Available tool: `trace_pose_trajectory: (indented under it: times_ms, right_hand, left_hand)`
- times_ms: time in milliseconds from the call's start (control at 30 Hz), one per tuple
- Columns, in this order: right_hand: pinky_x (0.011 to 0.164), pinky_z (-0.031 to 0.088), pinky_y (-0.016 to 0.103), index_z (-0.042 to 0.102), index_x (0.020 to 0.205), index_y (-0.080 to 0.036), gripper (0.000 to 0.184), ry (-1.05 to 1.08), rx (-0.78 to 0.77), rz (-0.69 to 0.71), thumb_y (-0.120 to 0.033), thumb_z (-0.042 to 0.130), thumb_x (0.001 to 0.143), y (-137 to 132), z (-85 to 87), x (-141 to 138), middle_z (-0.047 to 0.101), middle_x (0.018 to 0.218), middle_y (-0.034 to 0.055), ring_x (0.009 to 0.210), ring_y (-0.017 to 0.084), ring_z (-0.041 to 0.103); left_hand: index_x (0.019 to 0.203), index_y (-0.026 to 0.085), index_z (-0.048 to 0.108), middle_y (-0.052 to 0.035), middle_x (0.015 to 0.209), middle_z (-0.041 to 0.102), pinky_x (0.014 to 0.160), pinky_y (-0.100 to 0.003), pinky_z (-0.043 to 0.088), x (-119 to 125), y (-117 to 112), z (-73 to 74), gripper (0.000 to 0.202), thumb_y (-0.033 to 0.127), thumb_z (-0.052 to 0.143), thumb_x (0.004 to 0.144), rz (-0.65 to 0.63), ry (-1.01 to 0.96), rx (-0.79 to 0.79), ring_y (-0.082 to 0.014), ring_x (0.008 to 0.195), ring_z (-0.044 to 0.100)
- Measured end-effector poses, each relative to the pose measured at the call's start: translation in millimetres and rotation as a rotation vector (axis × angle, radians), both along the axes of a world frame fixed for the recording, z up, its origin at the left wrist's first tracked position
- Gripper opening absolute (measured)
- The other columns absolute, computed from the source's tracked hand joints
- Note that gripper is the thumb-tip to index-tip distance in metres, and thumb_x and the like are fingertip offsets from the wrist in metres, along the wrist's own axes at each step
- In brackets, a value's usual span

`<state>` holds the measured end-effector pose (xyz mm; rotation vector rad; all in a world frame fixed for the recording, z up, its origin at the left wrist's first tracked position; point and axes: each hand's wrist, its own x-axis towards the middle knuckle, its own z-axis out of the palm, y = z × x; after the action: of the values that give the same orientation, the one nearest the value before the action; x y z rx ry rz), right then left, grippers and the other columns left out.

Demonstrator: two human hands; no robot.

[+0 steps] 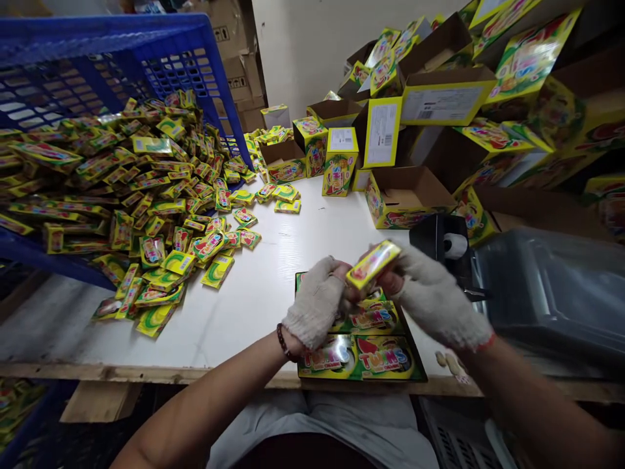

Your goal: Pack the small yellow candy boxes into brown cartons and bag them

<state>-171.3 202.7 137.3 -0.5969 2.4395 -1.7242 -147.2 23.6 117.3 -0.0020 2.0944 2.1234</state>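
Between both hands is a small yellow-and-green candy box (374, 264), tilted, with its narrow printed side upward. My left hand (316, 305), in a white fingerless knit glove, is closed at the box's left end. On its other end, the gloved fingers of my right hand (434, 296) are closed; some fingertips are hidden behind the box. Just beneath them, several flat printed packs (383, 358) marked "TWINS" lie in rows inside a dark-edged tray (420, 372). The hands cover part of the upper rows.
A blue crate (222, 78) on the left spills a heap of small candy boxes (161, 189) onto the white table (278, 251). Open display cartons (410, 195) are stacked at the back right. A black tape dispenser (442, 244) and a clear plastic bin (547, 286) stand on the right.
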Motion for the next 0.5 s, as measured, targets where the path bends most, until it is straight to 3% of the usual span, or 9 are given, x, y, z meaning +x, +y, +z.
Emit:
trace_pose_trajectory:
  times_ms: [100,167,267,367,433,500]
  right_hand:
    - [0.086,0.056,0.038,0.061,0.125,-0.024,0.044,0.089,0.248,-0.061,-0.046,0.059,0.087,17,-3.8,-22,0.072,0.108,0.0065,0.100,0.025,0.067]
    - [0.075,0.056,0.034,0.061,0.121,-0.023,0.038,0.054,0.477,0.000,-0.038,0.058,0.085,20,-12.4,-33,0.073,0.097,0.0047,0.087,0.023,0.068]
    - [0.067,0.053,0.031,0.066,0.094,-0.021,0.018,0.105,0.729,0.138,-0.028,0.053,0.085,10,-28.2,-38,0.070,0.084,0.0045,0.073,0.020,0.065]
    - [0.078,0.054,0.039,0.069,0.081,-0.019,0.026,0.400,0.759,0.161,-0.029,0.047,0.090,3,-46.7,-36,0.069,0.096,0.0132,0.088,0.026,0.066]
    - [0.089,0.053,0.047,0.074,0.093,-0.017,0.034,0.572,0.717,0.133,-0.034,0.044,0.093,5,-63.3,-36,0.068,0.114,0.0185,0.109,0.033,0.063]
    - [0.100,0.048,0.053,0.071,0.117,-0.016,0.040,0.660,0.711,0.129,-0.036,0.044,0.095,10,-82.5,-38,0.065,0.128,0.0192,0.125,0.037,0.056]
  left_hand:
    - [0.099,0.018,0.063,-0.0081,0.097,0.068,0.091,-0.042,0.054,-3,-26,-12.3,0.020,0.033,0.053,0.089,0.126,0.336,-0.475,-0.0233,0.096,0.066]
    - [0.111,0.015,0.064,-0.0147,0.118,0.065,0.108,-0.051,0.045,-4,-39,-27.1,0.030,0.033,0.055,0.089,0.135,0.476,-0.699,-0.0292,0.119,0.059]
    - [0.126,0.012,0.060,-0.0196,0.133,0.060,0.114,-0.053,0.040,0,-44,-52.8,0.043,0.038,0.054,0.092,0.062,0.431,-0.776,-0.0316,0.133,0.051]
    - [0.133,0.015,0.057,-0.0178,0.141,0.057,0.115,-0.048,0.043,4,-48,-72.7,0.043,0.036,0.048,0.097,0.089,0.396,-0.722,-0.0275,0.137,0.050]
    - [0.134,0.017,0.056,-0.0172,0.141,0.057,0.114,-0.048,0.043,2,-64,-80.1,0.041,0.034,0.047,0.098,0.164,0.428,-0.741,-0.0266,0.136,0.051]
    - [0.132,0.017,0.056,-0.0179,0.140,0.057,0.114,-0.051,0.042,-7,-93,-81.7,0.040,0.032,0.051,0.096,0.244,0.468,-0.851,-0.0279,0.136,0.050]
